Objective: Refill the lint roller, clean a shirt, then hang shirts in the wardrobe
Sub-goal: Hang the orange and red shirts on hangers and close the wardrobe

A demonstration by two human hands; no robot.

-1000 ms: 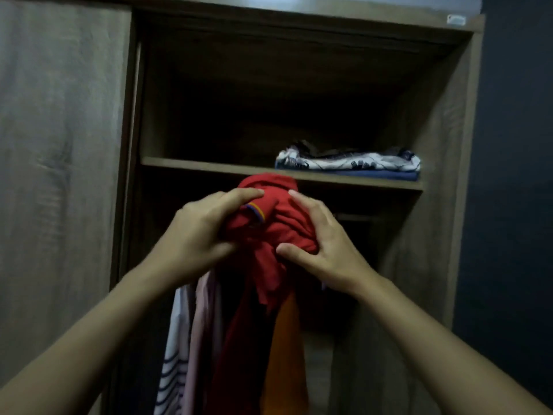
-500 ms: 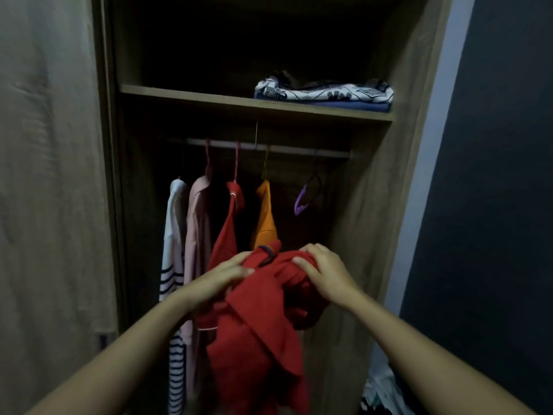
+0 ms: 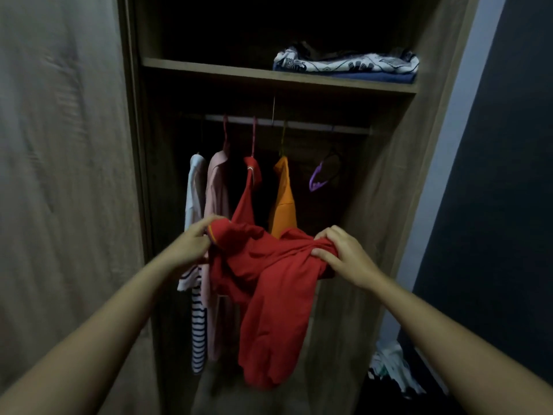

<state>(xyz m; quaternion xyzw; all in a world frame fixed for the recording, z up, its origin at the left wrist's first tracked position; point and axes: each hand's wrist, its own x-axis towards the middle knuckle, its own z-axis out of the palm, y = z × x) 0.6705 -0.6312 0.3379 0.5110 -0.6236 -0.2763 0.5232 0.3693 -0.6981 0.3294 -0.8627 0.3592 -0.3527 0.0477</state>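
Note:
A red shirt (image 3: 269, 283) hangs bunched between my two hands in front of the open wardrobe (image 3: 395, 181). My left hand (image 3: 191, 244) grips its collar end, where a small striped trim shows. My right hand (image 3: 341, 253) pinches a gathered fold at the other end. The cloth droops down below both hands. Behind it, a rail (image 3: 299, 124) carries a striped white shirt (image 3: 196, 295), a pink shirt (image 3: 215, 190), another red shirt (image 3: 247, 196) and an orange shirt (image 3: 282, 193). An empty purple hanger (image 3: 318, 176) hangs at the right of the rail.
A shelf (image 3: 209, 68) above the rail holds folded patterned cloth (image 3: 347, 64). The wardrobe's closed door (image 3: 59, 175) fills the left side. A dark wall (image 3: 502, 205) stands at the right, with a pile of clothes (image 3: 392, 369) on the floor beside it.
Both hands have come down from just under the shelf to below the rail and moved apart, spreading the red shirt. The view has tilted down, so the rail and hung shirts now show.

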